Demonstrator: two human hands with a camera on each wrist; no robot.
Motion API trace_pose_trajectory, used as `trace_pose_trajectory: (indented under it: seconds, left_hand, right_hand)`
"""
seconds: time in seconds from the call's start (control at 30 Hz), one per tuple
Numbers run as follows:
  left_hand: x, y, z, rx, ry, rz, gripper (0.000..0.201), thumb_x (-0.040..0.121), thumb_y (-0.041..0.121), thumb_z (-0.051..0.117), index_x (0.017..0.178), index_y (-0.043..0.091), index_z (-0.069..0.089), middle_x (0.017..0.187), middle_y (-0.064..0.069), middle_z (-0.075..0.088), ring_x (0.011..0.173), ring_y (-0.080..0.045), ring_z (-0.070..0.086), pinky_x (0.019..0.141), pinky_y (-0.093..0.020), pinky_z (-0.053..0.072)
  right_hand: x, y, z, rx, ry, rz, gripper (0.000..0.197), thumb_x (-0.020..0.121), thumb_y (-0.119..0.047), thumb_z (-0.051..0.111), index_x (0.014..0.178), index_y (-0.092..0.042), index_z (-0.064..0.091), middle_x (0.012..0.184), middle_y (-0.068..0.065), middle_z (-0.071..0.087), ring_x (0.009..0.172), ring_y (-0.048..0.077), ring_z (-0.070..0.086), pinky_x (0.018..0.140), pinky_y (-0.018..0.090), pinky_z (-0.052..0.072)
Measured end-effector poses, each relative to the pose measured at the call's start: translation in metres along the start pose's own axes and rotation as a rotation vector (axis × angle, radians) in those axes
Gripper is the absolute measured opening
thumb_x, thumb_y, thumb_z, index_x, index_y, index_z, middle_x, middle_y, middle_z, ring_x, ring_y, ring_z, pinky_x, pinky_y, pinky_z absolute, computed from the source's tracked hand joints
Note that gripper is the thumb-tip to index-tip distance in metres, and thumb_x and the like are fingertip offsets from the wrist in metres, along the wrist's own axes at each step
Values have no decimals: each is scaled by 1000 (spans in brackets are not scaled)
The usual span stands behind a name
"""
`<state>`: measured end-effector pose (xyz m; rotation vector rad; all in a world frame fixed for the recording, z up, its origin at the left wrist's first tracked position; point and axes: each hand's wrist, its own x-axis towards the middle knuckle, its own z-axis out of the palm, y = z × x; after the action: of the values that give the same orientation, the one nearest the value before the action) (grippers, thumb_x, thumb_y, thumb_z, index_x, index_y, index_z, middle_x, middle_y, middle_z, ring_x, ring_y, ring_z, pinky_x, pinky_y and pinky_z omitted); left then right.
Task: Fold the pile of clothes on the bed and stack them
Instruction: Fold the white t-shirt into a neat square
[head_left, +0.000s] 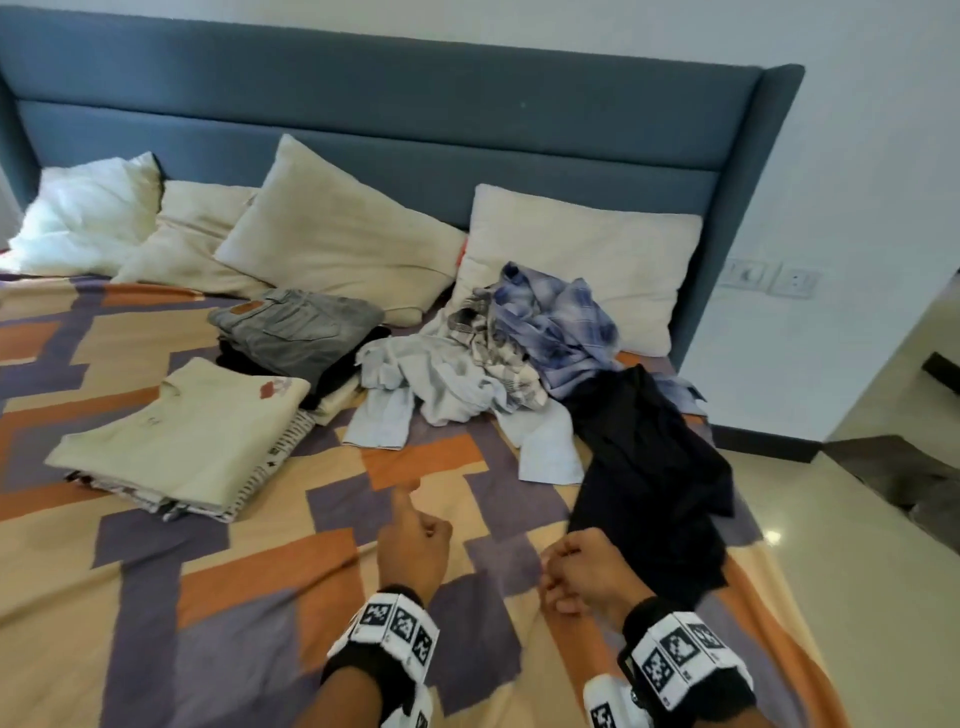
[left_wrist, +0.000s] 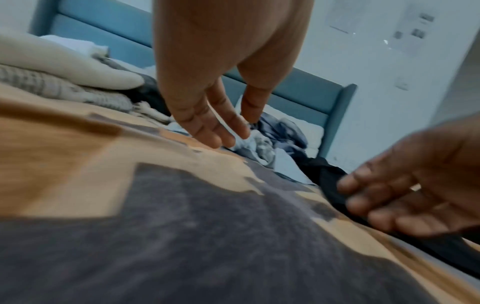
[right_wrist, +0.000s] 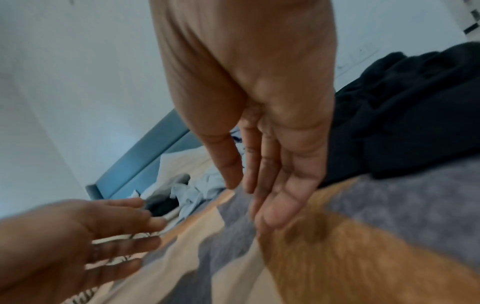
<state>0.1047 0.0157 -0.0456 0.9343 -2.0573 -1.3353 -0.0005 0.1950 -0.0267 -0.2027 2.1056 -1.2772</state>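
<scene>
Both hands, left (head_left: 413, 545) & right (head_left: 584, 571), fingers loose, holding nothing (black garment (head_left: 649, 467) beside right).

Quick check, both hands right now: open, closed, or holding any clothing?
Left hand: open, fingers relaxed above the bedspread, holding nothing.
Right hand: open, fingers extended beside the black garment, not gripping it.
</scene>
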Motion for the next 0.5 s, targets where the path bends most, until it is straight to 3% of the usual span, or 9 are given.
trace_pose_trajectory:
  seconds: [0.07,0.13,0.2,0.27,0.33,0.4,0.43,0.5]
  left_hand:
    - [2,12,34,99,-126,69,77,88,6,64,150,15,20,85,3,68,80,-15,63,71,-28,47]
    - [5,18,62,199,-262,95,101,87,10,66,154,21,-9,96,-4,69,87,-20,66,73,-30,51]
    - [6,13,88,290,-375,96,123,81,10,71,146,33,-31,83,-11,70,70,-23,66,64,-34,55]
    - [5,6,104,438,-384,134,135,74,14,76,137,42,-40,66,-8,65,54,-21,61,52,-34,53]
    - [7,-3,114,549,-335,224,137,71,19,76,134,45,-44,60,-6,61,50,-24,59,50,-40,55]
    - [13,-10,116,537,-347,254,138,69,20,77,134,46,-42,59,-3,57,51,-25,57,51,-43,54]
    - [14,-12,112,530,-359,261,139,69,22,78,134,47,-42,60,-1,55,53,-25,57,52,-43,54]
    - [12,-9,110,568,-373,261,140,69,28,80,133,47,-43,66,-1,55,59,-27,58,57,-42,54]
  right_hand:
    - [-2,0,-26,24,98,-59,21,92,1,53,74,-5,63,68,16,65,51,21,58,45,27,43]
    - [5,-2,-52,1,260,-140,20,93,-7,58,75,-8,66,74,14,69,58,21,61,51,30,49]
    - [23,-2,-81,-148,444,-222,16,91,-15,64,75,-13,66,84,11,72,78,26,67,68,36,53]
    - [43,-4,-105,-327,550,-272,12,89,-23,69,89,-11,66,101,15,70,100,33,63,84,37,49]
    - [63,-4,-118,-526,509,-174,50,87,-38,71,122,-6,56,129,22,54,121,41,49,99,47,42]
    - [75,-3,-116,-658,392,38,89,81,-56,71,148,-15,30,150,19,28,139,44,24,106,59,30]
    - [78,-3,-111,-720,355,98,99,77,-61,72,152,-20,21,155,16,19,143,43,15,107,63,27]
    - [81,-4,-103,-838,347,132,100,75,-64,73,151,-23,23,157,11,18,145,41,10,106,64,26]
